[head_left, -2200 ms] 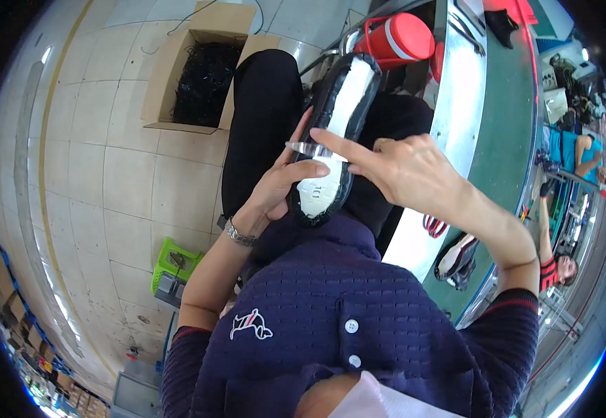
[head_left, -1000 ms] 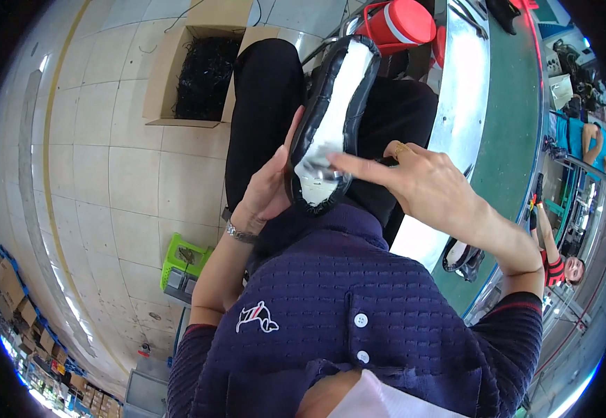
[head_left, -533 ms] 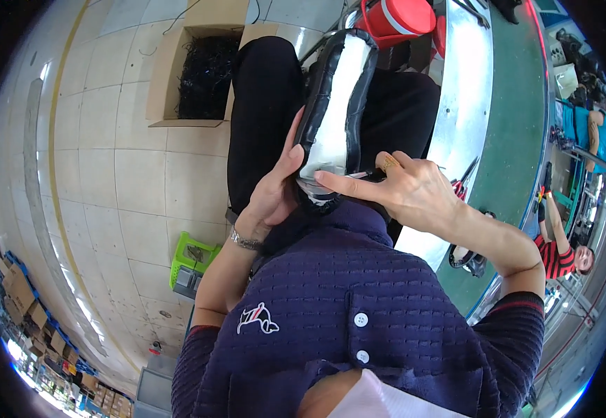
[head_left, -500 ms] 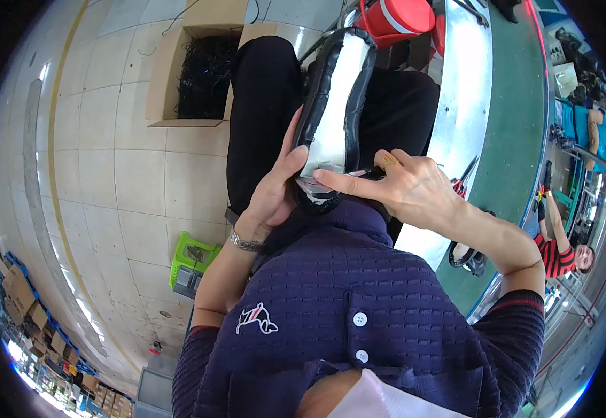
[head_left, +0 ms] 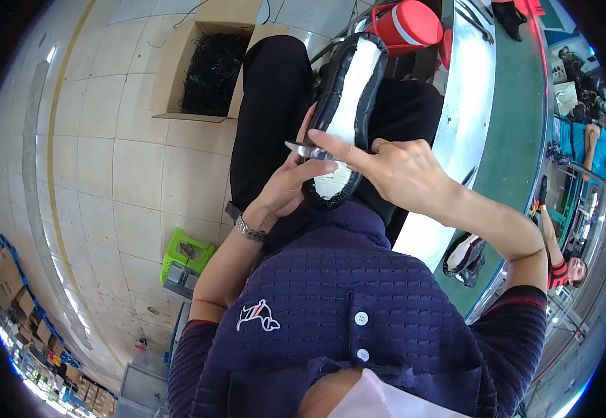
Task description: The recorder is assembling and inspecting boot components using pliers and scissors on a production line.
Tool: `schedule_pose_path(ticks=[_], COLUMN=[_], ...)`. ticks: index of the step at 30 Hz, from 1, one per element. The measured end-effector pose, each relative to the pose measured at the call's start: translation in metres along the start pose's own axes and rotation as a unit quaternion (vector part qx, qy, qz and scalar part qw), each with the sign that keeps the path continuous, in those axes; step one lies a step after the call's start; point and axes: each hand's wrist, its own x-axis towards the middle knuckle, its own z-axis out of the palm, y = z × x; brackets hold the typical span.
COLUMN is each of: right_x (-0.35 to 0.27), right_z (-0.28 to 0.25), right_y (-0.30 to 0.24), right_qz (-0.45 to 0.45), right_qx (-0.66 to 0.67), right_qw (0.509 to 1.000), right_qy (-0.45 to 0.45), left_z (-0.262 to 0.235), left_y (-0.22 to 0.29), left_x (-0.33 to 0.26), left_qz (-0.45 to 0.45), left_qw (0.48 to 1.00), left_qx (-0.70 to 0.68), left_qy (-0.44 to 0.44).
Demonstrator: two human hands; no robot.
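A lasted shoe upper [head_left: 358, 70] lies sole side up over my lap, its black edge folded round a white bottom. My left hand [head_left: 290, 182] grips its near left side, fingers beneath and thumb pressed on the white bottom near the close end. Above that thumb, my right hand [head_left: 404, 167] holds a knife, its shiny blade [head_left: 301, 149] lying across the shoe with the tip sticking out past the left edge. My right index finger stretches along the blade, while the other fingers curl round a handle they mostly hide.
A cardboard box [head_left: 171, 80] of black scraps stands on the tiled floor ahead left, a green plastic stool [head_left: 186, 251] nearer. On my right runs a metal-edged green bench [head_left: 508, 118] carrying another shoe upper [head_left: 462, 256]. A red bucket [head_left: 414, 24] stands ahead; co-workers sit beyond the bench.
The blade has come into plain view across the shoe. My right hand has moved slightly forward, and my left thumb now lies below the blade, farther right on the white bottom.
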Motion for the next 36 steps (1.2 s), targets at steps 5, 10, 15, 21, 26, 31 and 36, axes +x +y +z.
schedule_pose_path(ticks=[5,10,15,21,26,31,36], right_x=[-0.001,0.006,-0.007,-0.010,-0.032,-0.026,-0.028], right_z=[-0.009,0.001,0.007,-0.006,0.000,0.007,-0.006], right_y=[0.000,0.011,-0.009,0.000,0.000,-0.007,-0.003], right_qz=[-0.006,0.033,-0.010,0.050,-0.013,-0.053,-0.028], right_qx=[0.119,0.084,0.158,0.156,-0.022,-0.027,0.055], right_qw=[0.990,0.995,0.984,0.983,0.998,0.998,0.998], right_qy=[0.080,-0.038,0.084,-0.088,0.051,0.021,-0.007], left_z=[0.008,0.005,0.002,-0.025,-0.017,-0.005,0.002], left_y=[0.004,0.014,0.012,-0.006,0.000,0.001,-0.006], left_x=[-0.006,0.003,-0.005,-0.010,-0.012,-0.014,-0.015], left_qz=[0.031,-0.012,-0.043,-0.010,-0.035,0.044,0.090], left_qw=[0.999,1.000,0.997,0.982,0.984,0.997,0.995], left_qx=[0.019,-0.013,-0.005,-0.112,-0.127,-0.014,0.039], left_qy=[0.023,-0.023,-0.057,-0.151,-0.119,-0.069,-0.015])
